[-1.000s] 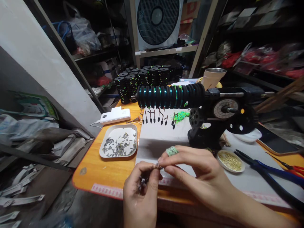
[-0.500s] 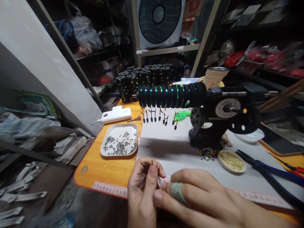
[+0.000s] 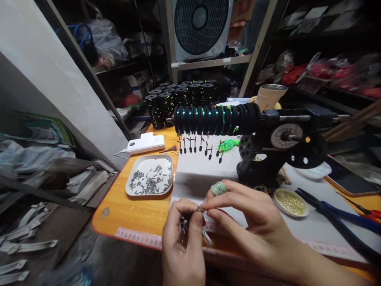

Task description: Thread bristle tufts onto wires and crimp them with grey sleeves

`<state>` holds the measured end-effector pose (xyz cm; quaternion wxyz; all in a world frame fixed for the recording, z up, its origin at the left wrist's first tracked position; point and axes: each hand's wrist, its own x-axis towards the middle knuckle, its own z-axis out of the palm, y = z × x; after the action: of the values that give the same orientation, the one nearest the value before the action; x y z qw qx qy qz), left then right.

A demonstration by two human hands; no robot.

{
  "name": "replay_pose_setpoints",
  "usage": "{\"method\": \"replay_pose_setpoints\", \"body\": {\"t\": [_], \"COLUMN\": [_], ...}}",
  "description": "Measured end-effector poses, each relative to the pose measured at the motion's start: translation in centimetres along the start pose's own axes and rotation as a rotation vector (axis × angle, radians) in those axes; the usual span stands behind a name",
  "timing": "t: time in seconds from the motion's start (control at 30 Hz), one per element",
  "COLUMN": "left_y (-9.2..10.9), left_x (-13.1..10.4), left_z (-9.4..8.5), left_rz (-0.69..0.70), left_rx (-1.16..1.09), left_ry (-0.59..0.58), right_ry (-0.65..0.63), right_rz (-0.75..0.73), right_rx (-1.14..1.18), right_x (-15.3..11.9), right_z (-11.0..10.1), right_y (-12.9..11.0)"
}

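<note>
Near the table's front edge, my left hand (image 3: pixel 184 242) is closed round a bundle of thin pale strands (image 3: pixel 206 236), whose ends stick out below its thumb. Beside it, my right hand (image 3: pixel 247 222) pinches at the top of the bundle with thumb and forefinger; what lies between those fingertips is too small to name. Green tape (image 3: pixel 218 188) wraps one right finger. Beyond the hands stands a black machine (image 3: pixel 256 159) with a spool of black rings (image 3: pixel 217 119) and blue-green bands. Several small dark pieces (image 3: pixel 195 145) lie or hang below the spool.
A white tray (image 3: pixel 129 184) of small grey pieces is at the left. On the right are a dish (image 3: pixel 306 212) of gold beads, blue-handled pliers (image 3: pixel 336 222), red-handled scissors (image 3: pixel 373 214) and a phone (image 3: pixel 351 174). Black stacks (image 3: pixel 178 99) and a fan (image 3: pixel 200 24) stand behind.
My right hand has risen and turned, its fingers now at the top of the bundle. The pale strands show below my left thumb, and my left hand has shifted slightly right.
</note>
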<state>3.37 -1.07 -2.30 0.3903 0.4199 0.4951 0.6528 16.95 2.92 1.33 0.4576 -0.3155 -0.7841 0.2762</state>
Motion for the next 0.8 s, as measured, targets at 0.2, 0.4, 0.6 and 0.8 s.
{"method": "replay_pose_setpoints", "body": {"t": [0.2,0.4,0.6,0.8], "left_y": [-0.5,-0.8,-0.2,0.5], "left_x": [-0.2,-0.3,-0.3,-0.1], "left_z": [-0.2,-0.2,-0.1,0.2], "left_rz": [0.048,0.109,-0.059,-0.161], "left_rx": [-0.013,-0.128,-0.344,-0.251], "left_ry": [-0.115,-0.146,-0.163,-0.034], "right_ry": [-0.096,-0.143,-0.035,0.004], "right_rz": [0.155,0.226,0.135,0.065], "right_rx": [0.048,0.122,0.056,0.001], "right_x": [0.2,0.2,0.1,0.0], "right_z": [-0.6,-1.1,-0.7,-0.5], "right_y": [-0.5,-0.6,-0.5,-0.5]}}
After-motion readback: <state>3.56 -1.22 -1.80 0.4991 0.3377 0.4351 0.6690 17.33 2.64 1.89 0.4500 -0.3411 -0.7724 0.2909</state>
